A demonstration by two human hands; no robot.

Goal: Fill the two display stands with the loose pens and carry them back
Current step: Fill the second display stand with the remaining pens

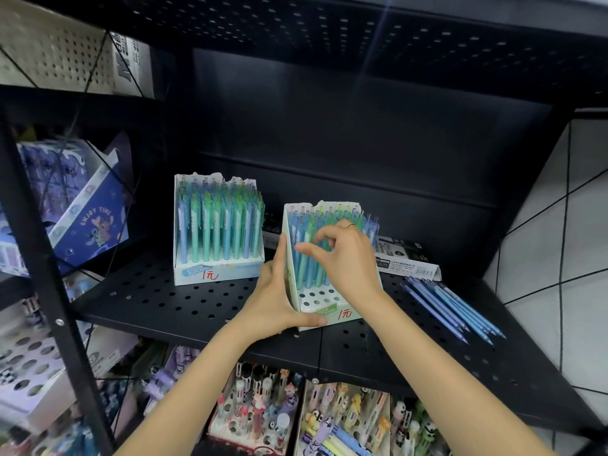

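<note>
Left hand (274, 302) grips near display stand (332, 315) at side; right hand (342, 255) pinches pen (309, 258) inside.

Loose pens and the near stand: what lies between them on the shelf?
Only bare shelf separates the near stand from the loose pens, per the head view.

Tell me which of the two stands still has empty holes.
The right stand, steadied by the left hand: its front holes are open. The left stand looks full.
</note>
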